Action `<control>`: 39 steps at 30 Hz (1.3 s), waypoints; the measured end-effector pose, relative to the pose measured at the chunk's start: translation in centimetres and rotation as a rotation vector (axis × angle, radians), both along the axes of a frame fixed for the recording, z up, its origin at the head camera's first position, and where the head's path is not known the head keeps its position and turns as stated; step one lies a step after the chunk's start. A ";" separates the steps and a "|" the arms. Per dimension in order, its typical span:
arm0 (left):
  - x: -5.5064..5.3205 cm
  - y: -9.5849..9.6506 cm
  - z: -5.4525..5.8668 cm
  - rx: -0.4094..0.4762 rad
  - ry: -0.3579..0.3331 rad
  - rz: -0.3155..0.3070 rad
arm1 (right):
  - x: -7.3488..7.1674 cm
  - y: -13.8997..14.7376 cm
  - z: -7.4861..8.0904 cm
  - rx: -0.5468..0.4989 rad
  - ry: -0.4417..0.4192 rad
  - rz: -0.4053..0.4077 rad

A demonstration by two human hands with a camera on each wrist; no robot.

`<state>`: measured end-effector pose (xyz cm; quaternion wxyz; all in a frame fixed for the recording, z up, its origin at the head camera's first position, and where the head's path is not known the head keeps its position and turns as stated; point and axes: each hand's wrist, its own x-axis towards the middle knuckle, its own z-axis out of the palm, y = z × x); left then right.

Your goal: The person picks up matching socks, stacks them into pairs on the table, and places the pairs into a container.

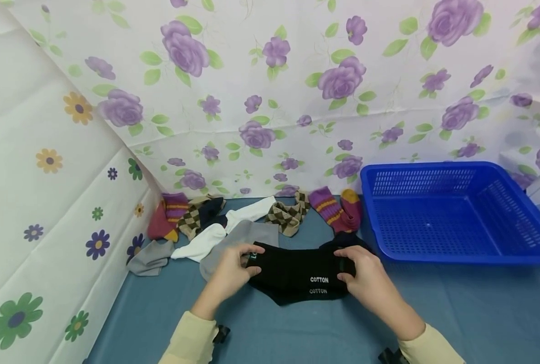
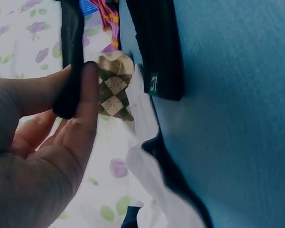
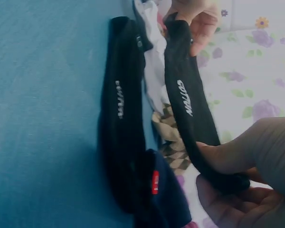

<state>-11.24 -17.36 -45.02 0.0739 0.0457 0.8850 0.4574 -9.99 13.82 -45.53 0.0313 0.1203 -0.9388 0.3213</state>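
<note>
A black sock (image 1: pixel 293 265) with white COTTON lettering is stretched sideways between both hands. My left hand (image 1: pixel 231 268) pinches one end between thumb and fingers, and my right hand (image 1: pixel 365 270) pinches the other. In the right wrist view, a second black sock (image 3: pixel 123 104) with the same lettering lies flat on the blue cloth, below the held one. From the head, the held sock overlaps it, leaving its lower lettering in sight. Beside the right hand lies a dark sock (image 3: pixel 166 199) with a small red tag. A grey sock (image 1: pixel 252 233) lies just beyond the left hand.
An open blue plastic basket (image 1: pixel 426 255) stands at the right. Along the back lie white socks (image 1: pixel 206 241), checkered socks (image 1: pixel 285 217) and a striped pair (image 1: pixel 333 210). More striped socks (image 1: pixel 163 222) and a folded grey sock (image 1: pixel 150 258) lie left, by the flowered sheet (image 1: pixel 88 192).
</note>
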 end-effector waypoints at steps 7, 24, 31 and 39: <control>-0.1 0.2 -0.9 -0.034 -0.084 -0.054 | 0.0 0.1 -1.1 0.038 -0.127 -0.004; -0.5 -0.2 -2.9 -0.060 -0.086 -0.110 | -0.6 0.0 -3.4 0.067 -0.183 0.018; -0.8 -0.1 -2.9 -0.033 -0.100 -0.010 | -0.7 0.2 -3.4 0.087 -0.160 0.021; -0.7 0.0 -3.4 -0.071 -0.049 0.085 | -0.5 0.1 -3.3 0.148 -0.184 0.038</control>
